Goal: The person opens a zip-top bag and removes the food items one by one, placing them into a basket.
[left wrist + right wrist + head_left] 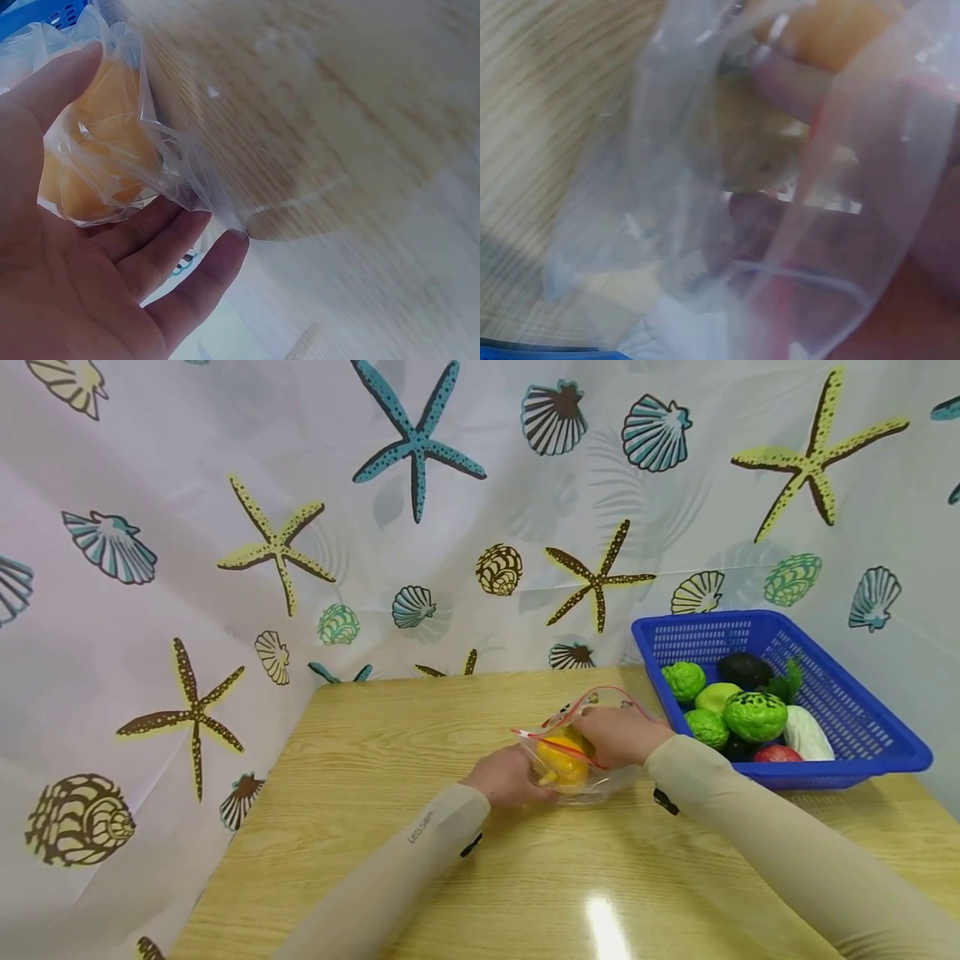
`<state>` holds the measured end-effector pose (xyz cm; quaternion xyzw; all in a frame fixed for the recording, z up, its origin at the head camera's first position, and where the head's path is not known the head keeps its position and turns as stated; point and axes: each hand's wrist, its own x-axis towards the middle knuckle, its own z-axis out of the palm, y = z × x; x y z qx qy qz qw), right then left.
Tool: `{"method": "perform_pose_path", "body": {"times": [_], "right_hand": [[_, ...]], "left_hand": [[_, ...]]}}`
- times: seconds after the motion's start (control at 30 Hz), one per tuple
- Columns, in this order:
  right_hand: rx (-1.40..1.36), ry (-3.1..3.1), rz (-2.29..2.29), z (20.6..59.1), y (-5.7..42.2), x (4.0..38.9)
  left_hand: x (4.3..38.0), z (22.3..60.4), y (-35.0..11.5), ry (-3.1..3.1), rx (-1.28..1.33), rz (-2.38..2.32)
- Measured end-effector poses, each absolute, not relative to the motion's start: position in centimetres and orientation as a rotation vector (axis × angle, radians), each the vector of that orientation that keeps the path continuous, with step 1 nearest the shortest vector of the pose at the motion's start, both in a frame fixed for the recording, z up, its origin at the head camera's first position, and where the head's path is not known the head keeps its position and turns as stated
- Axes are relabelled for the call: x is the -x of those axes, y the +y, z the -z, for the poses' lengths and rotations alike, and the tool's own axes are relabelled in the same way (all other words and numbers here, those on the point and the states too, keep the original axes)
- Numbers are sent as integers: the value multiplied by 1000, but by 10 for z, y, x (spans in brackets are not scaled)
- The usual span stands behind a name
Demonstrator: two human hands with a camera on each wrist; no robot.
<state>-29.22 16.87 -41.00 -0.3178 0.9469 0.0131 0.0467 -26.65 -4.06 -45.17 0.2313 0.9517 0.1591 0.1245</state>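
A clear zip bag with a red seal strip stands open on the table, a glossy yellow-orange rounded item inside it. My left hand holds the bag's left side; in the left wrist view, its thumb and curved fingers lie around the plastic and the yellow-orange item. Through the bag's mouth reaches my right hand. In the right wrist view, its fingers pinch a tan, potato-like item with dark spots, blurred by the plastic. The right fingertips are hidden in the head view.
Just right of the bag, a blue plastic basket holds several fruits and vegetables, including a dark avocado-like one and a white elongated one. The wooden table meets a shell-patterned curtain behind and at left.
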Motion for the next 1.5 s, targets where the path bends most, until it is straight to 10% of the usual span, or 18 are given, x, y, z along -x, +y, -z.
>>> {"method": "perform_pose_path", "body": {"times": [1.5], "right_hand": [[1128,3080,342,347,201,245]], "left_hand": [[270,456,-46,2818,-631,-485]]}}
